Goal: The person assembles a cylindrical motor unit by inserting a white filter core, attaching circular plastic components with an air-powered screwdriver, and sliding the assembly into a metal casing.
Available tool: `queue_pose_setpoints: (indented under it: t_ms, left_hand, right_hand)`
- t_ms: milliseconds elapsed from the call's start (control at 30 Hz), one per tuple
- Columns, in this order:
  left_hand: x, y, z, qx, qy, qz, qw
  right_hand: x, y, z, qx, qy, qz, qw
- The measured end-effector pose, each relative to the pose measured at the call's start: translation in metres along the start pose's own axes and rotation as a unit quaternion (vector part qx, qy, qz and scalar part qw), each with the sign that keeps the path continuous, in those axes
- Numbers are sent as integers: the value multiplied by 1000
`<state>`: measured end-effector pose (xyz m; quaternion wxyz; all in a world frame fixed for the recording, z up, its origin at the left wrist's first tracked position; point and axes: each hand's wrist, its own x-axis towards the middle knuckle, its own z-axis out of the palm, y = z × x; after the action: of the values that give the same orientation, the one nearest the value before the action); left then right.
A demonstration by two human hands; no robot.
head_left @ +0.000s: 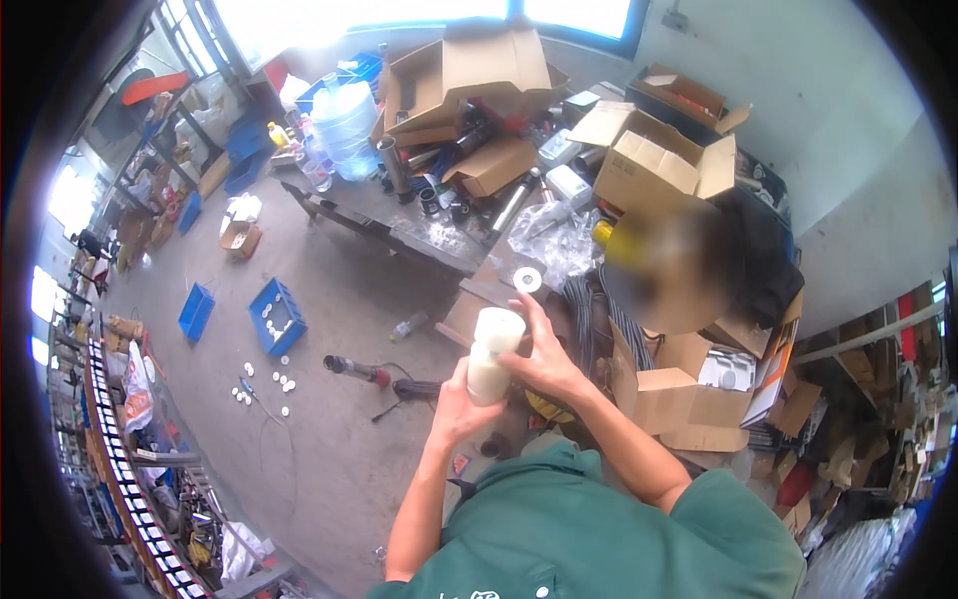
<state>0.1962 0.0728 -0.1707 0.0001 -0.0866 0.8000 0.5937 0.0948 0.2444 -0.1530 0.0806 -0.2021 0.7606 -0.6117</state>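
Cylinder [487,377] of white colour is held to the right of the blue tray [287,340], left hand [462,411] curled around its lower part and right hand [547,361] half spread with thumb touching its side, so even, gentle pressure from both should prevent slipping.

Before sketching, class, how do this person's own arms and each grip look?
The left grip and right grip are bare, ungloved hands. Both forearms are uncovered. A short green sleeve covers the upper right arm; the green shirt has a white marking.
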Motion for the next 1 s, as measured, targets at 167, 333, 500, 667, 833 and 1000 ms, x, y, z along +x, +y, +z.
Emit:
queue_pose_setpoints:
  t_ms: [167, 333, 500, 667, 833, 1000]
  left_hand:
    - [-20, -12, -4, 110, 22, -18, 993]
    - [-47, -2, -44, 118, 81, -70, 987]
    - [-84, 19, -77, 25, 112, -56, 992]
    - [-135, 15, -123, -94, 140, -90, 982]
    - [-202, -76, -168, -365, 164, -97, 911]
    - [-244, -102, -234, -533, 240, -55, 810]
  right_hand:
    - [31, 18, -3, 49, -112, 58, 991]
    - [150, 93, -17, -169, 138, 0, 976]
    - [203, 225, -24, -476, 56, -57, 876]
    - [166, 173, 14, -488, 167, -82, 853]
    - [1, 1, 147, -131, 3, -88, 987]
    - [-161, -49, 268, 63, -390, 193, 898]
